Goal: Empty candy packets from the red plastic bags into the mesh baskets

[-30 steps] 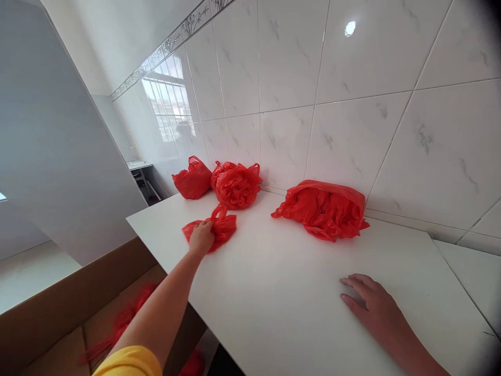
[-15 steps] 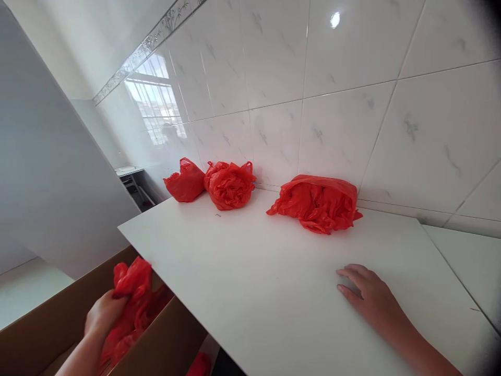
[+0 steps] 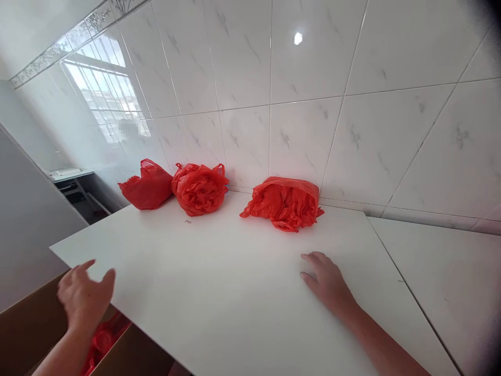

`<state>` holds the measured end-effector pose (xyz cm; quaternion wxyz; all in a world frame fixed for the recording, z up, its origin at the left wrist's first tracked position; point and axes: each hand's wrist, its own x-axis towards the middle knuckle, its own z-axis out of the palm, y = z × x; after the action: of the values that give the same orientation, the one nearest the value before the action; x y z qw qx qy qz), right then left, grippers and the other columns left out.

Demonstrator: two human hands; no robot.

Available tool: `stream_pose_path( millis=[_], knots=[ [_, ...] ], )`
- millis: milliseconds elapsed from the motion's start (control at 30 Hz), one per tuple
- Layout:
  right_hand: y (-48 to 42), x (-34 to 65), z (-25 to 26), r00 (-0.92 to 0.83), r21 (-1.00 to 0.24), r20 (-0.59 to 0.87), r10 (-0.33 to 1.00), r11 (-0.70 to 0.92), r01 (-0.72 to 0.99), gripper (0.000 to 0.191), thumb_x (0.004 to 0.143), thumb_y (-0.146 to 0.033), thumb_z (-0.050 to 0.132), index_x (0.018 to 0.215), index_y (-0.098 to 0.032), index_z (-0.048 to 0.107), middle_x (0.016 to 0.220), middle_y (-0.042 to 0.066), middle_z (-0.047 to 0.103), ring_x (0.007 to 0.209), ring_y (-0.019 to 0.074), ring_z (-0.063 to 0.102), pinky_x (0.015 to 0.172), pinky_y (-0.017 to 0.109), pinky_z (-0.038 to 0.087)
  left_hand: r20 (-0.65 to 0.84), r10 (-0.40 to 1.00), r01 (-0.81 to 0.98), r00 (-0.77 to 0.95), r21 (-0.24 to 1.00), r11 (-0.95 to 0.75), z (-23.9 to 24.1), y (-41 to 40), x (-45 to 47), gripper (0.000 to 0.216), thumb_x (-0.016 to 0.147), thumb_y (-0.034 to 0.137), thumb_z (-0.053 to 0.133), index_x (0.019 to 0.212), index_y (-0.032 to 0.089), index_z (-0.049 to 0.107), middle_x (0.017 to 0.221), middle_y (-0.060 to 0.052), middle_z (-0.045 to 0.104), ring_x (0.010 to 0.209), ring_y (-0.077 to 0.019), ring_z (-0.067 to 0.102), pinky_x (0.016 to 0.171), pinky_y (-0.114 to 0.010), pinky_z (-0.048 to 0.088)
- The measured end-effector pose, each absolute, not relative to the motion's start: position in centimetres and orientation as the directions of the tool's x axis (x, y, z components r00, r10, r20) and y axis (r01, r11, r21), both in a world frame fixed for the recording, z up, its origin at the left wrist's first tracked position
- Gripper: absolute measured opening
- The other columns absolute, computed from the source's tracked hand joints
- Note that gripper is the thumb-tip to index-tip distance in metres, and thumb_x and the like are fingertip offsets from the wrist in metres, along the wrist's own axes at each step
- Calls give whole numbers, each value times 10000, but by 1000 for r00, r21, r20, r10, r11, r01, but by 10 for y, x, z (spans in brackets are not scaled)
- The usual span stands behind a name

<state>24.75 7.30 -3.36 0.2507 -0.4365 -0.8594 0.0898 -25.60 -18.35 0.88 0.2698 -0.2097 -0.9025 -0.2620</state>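
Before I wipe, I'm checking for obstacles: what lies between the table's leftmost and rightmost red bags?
The head view shows a red bundle beside the leftmost bag, then white tabletop up to the rightmost bag.

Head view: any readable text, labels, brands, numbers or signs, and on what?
None readable.
Red bags: no lettering visible.
Cardboard box: no print on the parts shown.
White tabletop: tiny marks, too small to make out.
Wall tiles: grey patterning, no lettering.

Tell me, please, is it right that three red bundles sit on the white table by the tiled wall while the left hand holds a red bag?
Not quite: the head view shows the left hand open and empty; three red bundles do sit on the white table by the tiled wall.
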Motion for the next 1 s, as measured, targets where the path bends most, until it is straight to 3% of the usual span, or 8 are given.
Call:
stream_pose_path(
  millis=[167, 267, 333, 467, 600, 667, 767, 1000],
  knots=[
    [91, 202, -29, -465, -232, 471, 749, 614, 755, 525, 810, -243, 514, 1328, -233, 431, 1469, 123, 272, 1174, 267, 461, 913, 400, 413, 630, 553, 838, -545, 401, 370, 6, -73, -189, 421, 757, 392, 493, 1099, 151, 546, 1263, -166, 466, 1218, -291, 437, 984, -441, 404],
    [102, 178, -25, -469, -216, 489, 735, 623, 752, 580, 817, -201, 502, 1378, -239, 361, 1517, 107, 192, 1174, 260, 461, 918, 387, 397, 546, 746, 893, -382, 424, 148, -14, -16, -137, 412, 772, 327, 508, 1160, 190, 513, 1334, -134, 410, 1212, -262, 458, 983, -417, 416],
    [109, 168, -25, -462, -241, 479, 747, 618, 748, 639, 813, -173, 491, 1417, -219, 288, 1530, 103, 163, 1165, 251, 472, 895, 362, 404, 472, 803, 882, -363, 451, 133, -24, 12, -106, 463, 774, 287, 520, 1228, 208, 468, 1360, -124, 398, 1222, -258, 456, 982, -415, 419],
    [119, 163, -27, -431, -345, 432, 792, 587, 733, 712, 806, -194, 510, 1447, -159, 204, 1445, 136, 351, 1148, 247, 485, 867, 339, 407, 485, 835, 926, -260, 370, 74, -26, 48, -57, 666, 787, 307, 546, 1396, 249, 283, 1455, -112, 309, 1334, -290, 313, 1018, -462, 373],
    [122, 165, -24, -414, -408, 418, 809, 574, 710, 525, 779, -188, 555, 1295, -179, 458, 1105, 100, 615, 1021, 243, 527, 839, 334, 400, 588, 807, 985, -60, 167, -48, -14, 78, -26, 703, 802, 317, 545, 1434, 257, 243, 1525, -98, 185, 1396, -306, 163, 1065, -479, 292],
    [120, 167, -22, -411, -435, 428, 805, 582, 687, 322, 769, -150, 551, 1084, -206, 588, 960, 58, 645, 927, 216, 546, 799, 310, 399, 590, 807, 992, 28, 84, -96, -10, 94, -15, 675, 805, 354, 548, 1423, 287, 284, 1538, -82, 161, 1400, -326, 139, 1072, -499, 261],
    [115, 173, -19, -403, -466, 446, 799, 591, 658, 132, 784, -123, 514, 821, -217, 599, 778, 8, 631, 762, 165, 542, 702, 262, 383, 536, 841, 991, 75, 51, -122, -9, 117, -1, 606, 799, 401, 551, 1374, 360, 366, 1527, -47, 215, 1377, -352, 194, 1049, -565, 246],
    [100, 199, -12, -250, -601, 386, 888, 447, 662, 159, 798, -137, 458, 757, -232, 579, 722, -29, 611, 626, 113, 522, 564, 206, 334, 539, 839, 991, -71, 133, -2, -10, 134, 2, 442, 809, 312, 507, 1250, 280, 505, 1416, -91, 400, 1272, -306, 363, 991, -510, 329]
  ],
)
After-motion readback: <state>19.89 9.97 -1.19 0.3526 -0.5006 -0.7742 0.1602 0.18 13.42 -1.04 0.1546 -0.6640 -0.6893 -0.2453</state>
